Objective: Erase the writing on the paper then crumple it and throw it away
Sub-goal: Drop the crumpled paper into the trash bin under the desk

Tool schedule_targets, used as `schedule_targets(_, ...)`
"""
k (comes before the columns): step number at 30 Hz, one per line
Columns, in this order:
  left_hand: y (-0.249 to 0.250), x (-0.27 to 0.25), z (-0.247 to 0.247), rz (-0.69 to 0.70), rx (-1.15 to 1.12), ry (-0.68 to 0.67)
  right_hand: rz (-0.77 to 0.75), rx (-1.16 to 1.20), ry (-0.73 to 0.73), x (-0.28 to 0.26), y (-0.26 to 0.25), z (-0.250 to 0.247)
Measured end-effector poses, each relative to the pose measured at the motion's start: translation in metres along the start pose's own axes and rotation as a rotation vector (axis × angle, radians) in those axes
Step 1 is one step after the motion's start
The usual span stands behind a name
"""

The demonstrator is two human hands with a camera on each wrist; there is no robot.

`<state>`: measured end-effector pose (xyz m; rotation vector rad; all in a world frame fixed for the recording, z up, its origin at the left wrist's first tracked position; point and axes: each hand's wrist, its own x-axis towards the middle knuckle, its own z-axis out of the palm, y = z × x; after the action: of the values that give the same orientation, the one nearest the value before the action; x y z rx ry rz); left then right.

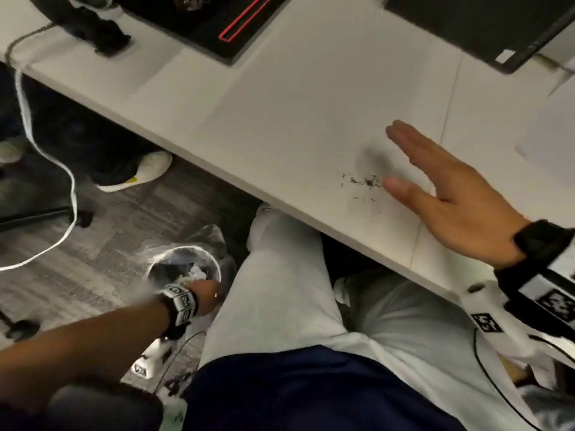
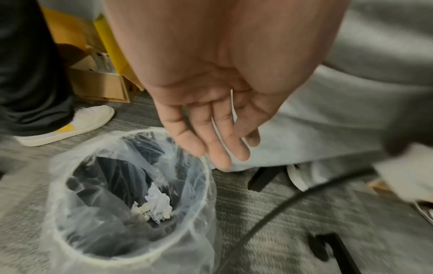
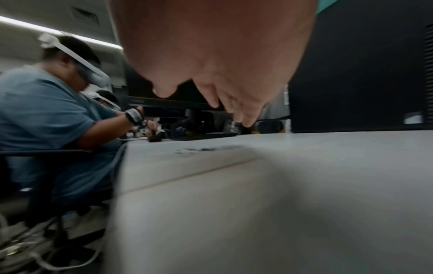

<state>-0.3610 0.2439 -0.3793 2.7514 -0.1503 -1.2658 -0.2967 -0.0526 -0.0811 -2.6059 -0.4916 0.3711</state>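
A crumpled white paper ball [image 2: 157, 205] lies at the bottom of a small round bin [image 2: 70, 152] lined with a clear plastic bag, on the carpet left of my leg; the ball [image 1: 196, 271] also shows in the head view. My left hand [image 2: 218, 137] hangs over the bin's right rim [image 1: 217, 269], fingers straight and relaxed, holding nothing. My right hand [image 1: 435, 181] hovers flat over the white desk [image 1: 295, 104], fingers extended, beside dark eraser crumbs [image 1: 362, 181]. In the right wrist view the fingers [image 3: 243, 111] point down above the crumbs [image 3: 199, 149].
A black device with a red outline [image 1: 224, 23] and a black monitor base [image 1: 485, 26] stand at the desk's far side. A white sheet [image 1: 553, 129] lies at the right edge. A white cable [image 1: 46, 150], another person's shoe [image 1: 137, 172] and cardboard boxes [image 2: 100, 83] occupy the floor.
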Motion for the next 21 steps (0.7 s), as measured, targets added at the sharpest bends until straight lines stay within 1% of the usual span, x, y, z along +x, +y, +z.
schedule_targets(1, -0.013, 0.004, -0.016, -0.015, -0.024, -0.025, -0.115, 0.005, 0.083, -0.004, -0.011, 0.009)
schedule_targets(2, -0.024, 0.0, 0.013, -0.038, -0.019, -0.021, -0.251, 0.004, 0.126, -0.007, -0.023, 0.019)
schedule_targets(3, -0.035, 0.004, 0.006, -0.072, -0.053, -0.027, -0.365, -0.007, 0.129, -0.009, -0.037, 0.03)
schedule_targets(4, -0.046, 0.015, 0.012, -0.081, -0.103, 0.014, -0.453, -0.02, 0.095, -0.008, -0.051, 0.042)
schedule_targets(5, -0.053, 0.012, 0.011, -0.1, -0.172, 0.013, -0.507, -0.036, 0.036, -0.005, -0.065, 0.052)
schedule_targets(6, -0.061, 0.016, 0.01, -0.106, -0.241, 0.045, -0.539, -0.047, -0.034, 0.0, -0.079, 0.063)
schedule_targets(7, -0.068, 0.016, 0.009, -0.118, -0.262, 0.063, -0.559, -0.072, -0.106, 0.005, -0.093, 0.073)
schedule_targets(9, -0.074, 0.013, 0.013, -0.165, -0.291, 0.141, -0.535, -0.166, -0.269, 0.019, -0.114, 0.094)
schedule_targets(11, -0.089, 0.022, 0.031, -0.227, -0.323, 0.19, -0.445, -0.316, -0.433, 0.032, -0.123, 0.114)
schedule_targets(13, -0.101, 0.024, 0.046, -0.285, -0.357, 0.24, -0.374, -0.394, -0.498, 0.043, -0.118, 0.134)
schedule_targets(14, -0.109, 0.03, 0.056, -0.343, -0.393, 0.265, -0.345, -0.383, -0.503, 0.049, -0.113, 0.145)
schedule_targets(15, -0.113, 0.029, 0.061, -0.431, -0.428, 0.273, -0.314, -0.366, -0.506, 0.055, -0.106, 0.157)
schedule_targets(16, -0.118, 0.032, 0.07, -0.538, -0.471, 0.27, -0.271, -0.364, -0.526, 0.061, -0.099, 0.17)
schedule_targets(18, -0.125, 0.034, 0.085, -0.706, -0.536, 0.201, -0.16, -0.419, -0.632, 0.072, -0.088, 0.193)
schedule_targets(19, -0.129, 0.039, 0.093, -0.764, -0.59, 0.168, -0.113, -0.458, -0.696, 0.076, -0.086, 0.203)
schedule_targets(21, -0.131, 0.043, 0.109, -0.795, -0.762, 0.145, -0.065, -0.527, -0.805, 0.081, -0.087, 0.217)
